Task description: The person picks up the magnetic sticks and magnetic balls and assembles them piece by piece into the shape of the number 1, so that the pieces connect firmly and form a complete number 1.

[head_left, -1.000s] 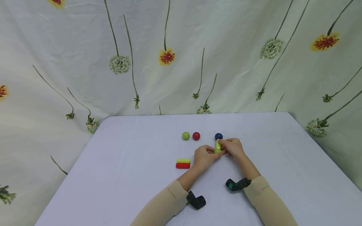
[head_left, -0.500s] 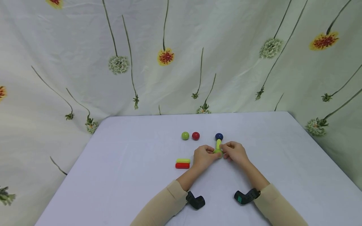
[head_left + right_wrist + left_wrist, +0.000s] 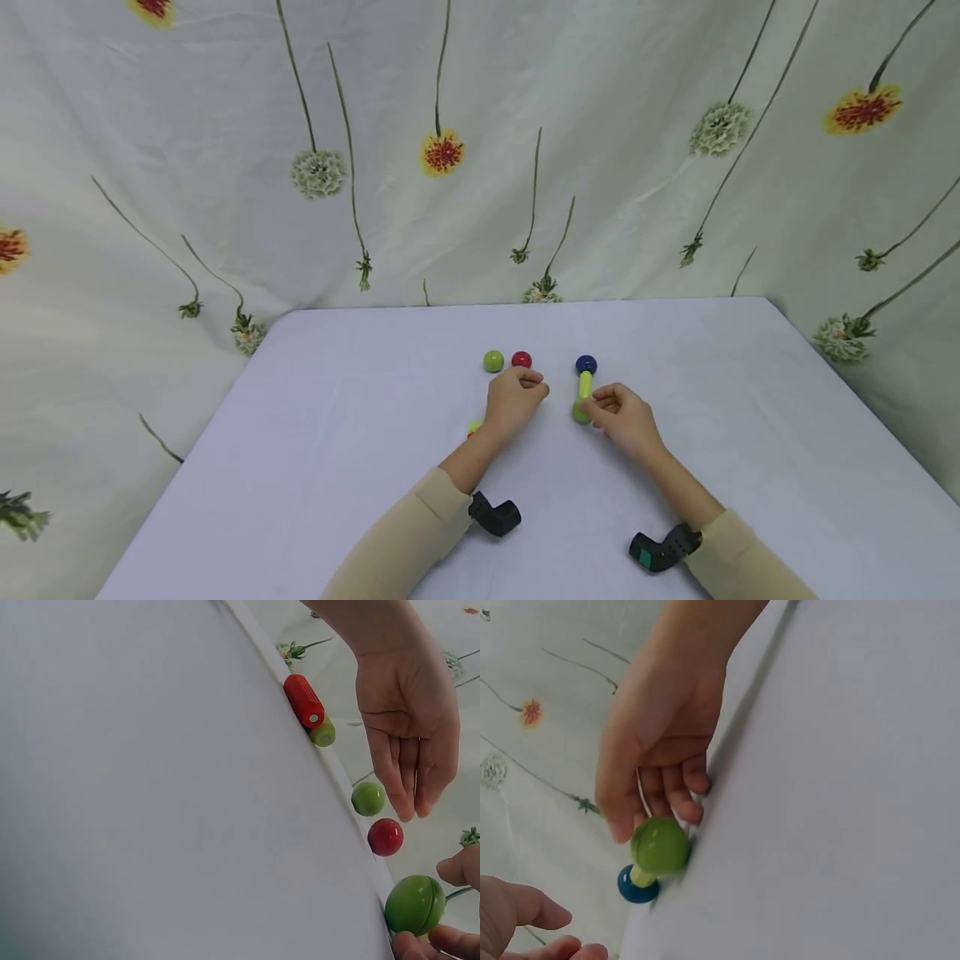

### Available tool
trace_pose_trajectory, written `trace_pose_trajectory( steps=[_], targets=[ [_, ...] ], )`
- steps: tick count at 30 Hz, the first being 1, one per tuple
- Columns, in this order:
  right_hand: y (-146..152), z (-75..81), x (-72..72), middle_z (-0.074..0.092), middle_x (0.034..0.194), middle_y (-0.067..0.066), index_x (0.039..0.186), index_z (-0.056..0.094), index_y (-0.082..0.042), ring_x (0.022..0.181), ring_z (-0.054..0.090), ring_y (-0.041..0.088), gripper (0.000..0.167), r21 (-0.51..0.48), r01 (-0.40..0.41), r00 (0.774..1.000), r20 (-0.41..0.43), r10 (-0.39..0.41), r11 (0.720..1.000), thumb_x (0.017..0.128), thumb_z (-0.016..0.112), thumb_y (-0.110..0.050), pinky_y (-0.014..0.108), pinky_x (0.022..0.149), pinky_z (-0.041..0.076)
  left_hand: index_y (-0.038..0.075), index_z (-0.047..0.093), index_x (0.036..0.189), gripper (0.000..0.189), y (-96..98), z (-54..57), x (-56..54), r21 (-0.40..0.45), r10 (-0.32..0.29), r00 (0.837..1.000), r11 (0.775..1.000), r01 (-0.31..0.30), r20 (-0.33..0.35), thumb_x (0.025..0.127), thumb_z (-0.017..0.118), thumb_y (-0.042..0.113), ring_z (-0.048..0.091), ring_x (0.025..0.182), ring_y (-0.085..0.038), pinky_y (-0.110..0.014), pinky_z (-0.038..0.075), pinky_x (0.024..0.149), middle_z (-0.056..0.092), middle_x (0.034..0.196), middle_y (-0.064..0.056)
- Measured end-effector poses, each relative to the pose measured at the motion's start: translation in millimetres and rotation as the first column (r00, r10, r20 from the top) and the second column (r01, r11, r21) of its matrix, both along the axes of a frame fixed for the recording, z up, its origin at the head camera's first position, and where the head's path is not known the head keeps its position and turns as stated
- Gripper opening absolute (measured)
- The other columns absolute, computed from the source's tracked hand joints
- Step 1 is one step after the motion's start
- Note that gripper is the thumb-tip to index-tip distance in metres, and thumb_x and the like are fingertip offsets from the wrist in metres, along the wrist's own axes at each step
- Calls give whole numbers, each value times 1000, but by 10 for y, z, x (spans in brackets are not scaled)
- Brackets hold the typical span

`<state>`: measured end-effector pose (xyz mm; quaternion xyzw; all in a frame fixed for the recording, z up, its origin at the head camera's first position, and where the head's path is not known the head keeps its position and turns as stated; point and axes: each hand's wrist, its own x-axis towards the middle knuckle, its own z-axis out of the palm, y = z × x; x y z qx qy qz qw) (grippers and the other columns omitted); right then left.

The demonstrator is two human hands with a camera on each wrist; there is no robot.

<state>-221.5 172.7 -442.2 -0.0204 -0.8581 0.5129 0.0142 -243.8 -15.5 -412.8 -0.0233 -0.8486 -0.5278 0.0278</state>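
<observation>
A blue ball [image 3: 586,364], a yellow-green rod [image 3: 585,384] and a green ball [image 3: 581,412] stand joined in a line on the table. My right hand [image 3: 628,422] is at the green ball, fingers loosely bent. Its fingertips seem to touch the ball in the right wrist view, while the thumb looks slightly apart. My left hand [image 3: 514,402] hangs above the table holding nothing, its fingers fairly straight in the right wrist view. Just beyond it lie a red ball [image 3: 521,359] and a second green ball [image 3: 492,361].
A red rod [image 3: 303,700] and another yellow-green rod [image 3: 324,733] lie side by side, mostly hidden by my left arm in the head view. The white-covered table [image 3: 337,467] ends at a flower-patterned cloth [image 3: 622,233]. Each wrist carries a black camera mount [image 3: 495,514].
My left hand has let go of the near green ball and moved left toward the red ball. The right hand has drawn back slightly along the rod to that green ball.
</observation>
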Motion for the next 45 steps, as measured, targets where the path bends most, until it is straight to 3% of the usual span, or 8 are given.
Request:
trace_pose_trajectory(
  steps=[7, 14, 19, 26, 35, 39, 45],
  targets=[
    [-16, -9, 42, 65, 94, 12, 106, 58, 3, 74, 63, 16, 33, -9, -3, 1000, -28, 3, 1000, 88, 72, -20, 25, 62, 50, -1, 69, 101, 17, -197, 69, -191, -81, -34, 999, 996, 32, -23, 86, 66, 7, 63, 86, -21, -31, 52, 74, 68, 91, -8],
    [-23, -33, 48, 65, 95, 12, 106, 58, 3, 76, 64, 16, 32, -19, -9, 999, -39, 8, 1000, 87, 72, -18, 25, 64, 50, 1, 68, 103, 15, -342, 72, -270, -112, -136, 991, 984, 136, 8, 89, 67, 9, 61, 91, -22, -32, 52, 78, 66, 95, -8],
    [-22, -39, 42, 65, 93, 11, 106, 58, 2, 74, 63, 15, 32, -13, -9, 999, -52, 8, 1000, 87, 73, -18, 24, 62, 50, 3, 70, 106, 18, -516, 29, -245, -142, -224, 973, 963, 230, 55, 91, 67, 13, 58, 89, -19, -29, 52, 78, 64, 94, -3],
    [-17, -30, 49, 66, 92, 10, 105, 59, 2, 73, 63, 15, 31, -9, 4, 999, -51, -4, 1000, 86, 74, -18, 24, 61, 49, 6, 73, 105, 16, -781, -6, -176, -212, -361, 929, 905, 369, 78, 90, 69, 13, 57, 86, -17, -28, 50, 76, 65, 90, 1],
    [-2, -57, 41, 66, 91, 10, 104, 60, 2, 72, 63, 15, 30, -7, 7, 998, -65, -7, 1000, 86, 74, -18, 24, 61, 49, 9, 74, 105, 17, -990, 63, -61, -203, -442, 879, 857, 473, 181, 89, 70, 14, 58, 89, -17, -30, 50, 78, 67, 94, 3],
    [1, -68, 40, 66, 90, 10, 103, 60, 2, 72, 63, 14, 30, -13, 7, 998, -65, -8, 1000, 86, 75, -18, 24, 60, 49, 10, 76, 103, 16, -1025, 70, -34, -242, -456, 869, 836, 492, 192, 88, 73, 13, 58, 88, -15, -30, 49, 78, 68, 92, 4],
    [0, -71, 35, 66, 91, 10, 104, 60, 2, 73, 63, 15, 30, -26, 6, 998, -56, -8, 1000, 86, 74, -17, 24, 61, 49, 9, 77, 103, 16, -1042, 45, -28, -289, -457, 872, 823, 489, 177, 87, 73, 10, 59, 88, -13, -30, 49, 78, 70, 93, 3]
  ],
)
